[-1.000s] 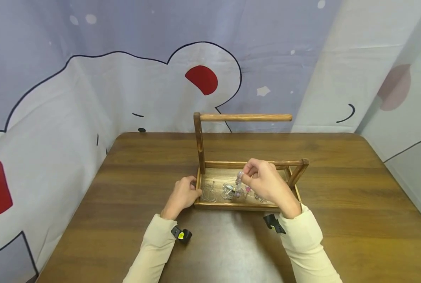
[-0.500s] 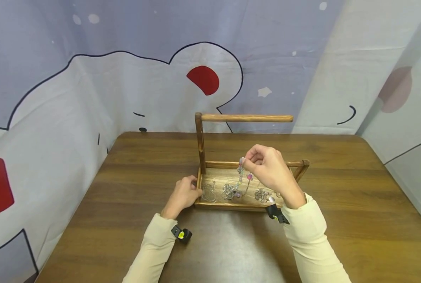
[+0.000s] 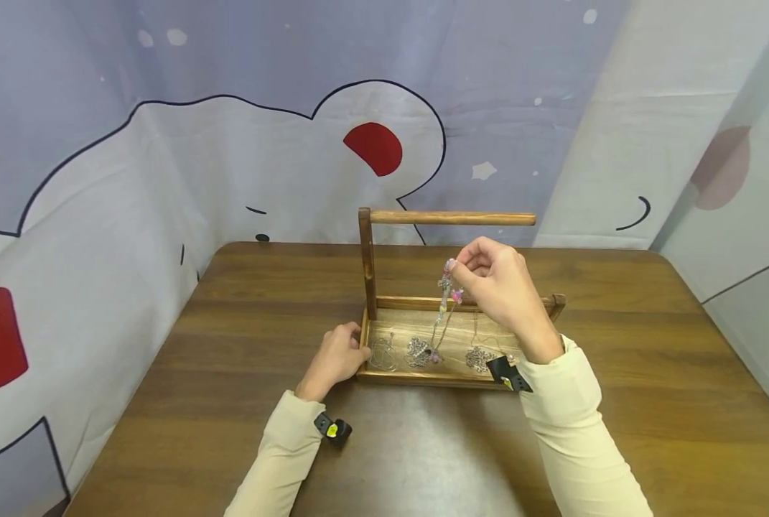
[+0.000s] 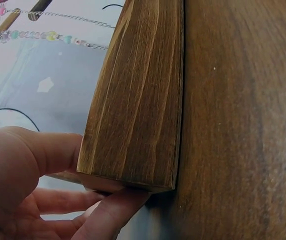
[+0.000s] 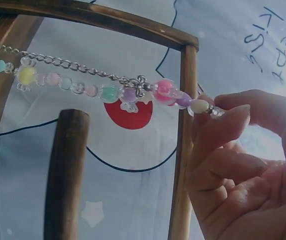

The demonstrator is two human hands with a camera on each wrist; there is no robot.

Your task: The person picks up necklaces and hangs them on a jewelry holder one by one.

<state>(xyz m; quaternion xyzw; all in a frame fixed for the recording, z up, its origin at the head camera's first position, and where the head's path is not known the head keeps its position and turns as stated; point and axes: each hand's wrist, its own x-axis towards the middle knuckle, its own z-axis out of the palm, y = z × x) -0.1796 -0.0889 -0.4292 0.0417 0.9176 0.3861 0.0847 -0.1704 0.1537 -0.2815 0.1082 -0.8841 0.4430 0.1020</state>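
My right hand [image 3: 503, 291] pinches a pastel beaded necklace [image 5: 108, 93] with a silver chain between thumb and forefinger. The beads hang in a loop, and the lower end reaches down to the tray. Pink, yellow, mint and purple beads show in the right wrist view. At the left end of the wooden jewelry stand [image 3: 367, 266], my left hand [image 3: 337, 359] grips the tray's side wall, thumb and fingers on either side of it. Inside the tray lie a silver chain heap [image 3: 418, 352], another chain heap [image 3: 478, 357] and a thin looped chain [image 3: 382, 354].
Above the tray runs a horizontal wooden bar [image 3: 451, 217], joined to the left upright with its right end free. A shorter post [image 3: 557, 305] rises at the tray's right end. The stand sits on a brown wooden table [image 3: 261, 309], with a printed curtain [image 3: 261, 165] behind.
My right hand has risen from the tray with the beaded necklace, drawing more of it up, and has shifted slightly right. My left hand keeps its grip on the tray wall.
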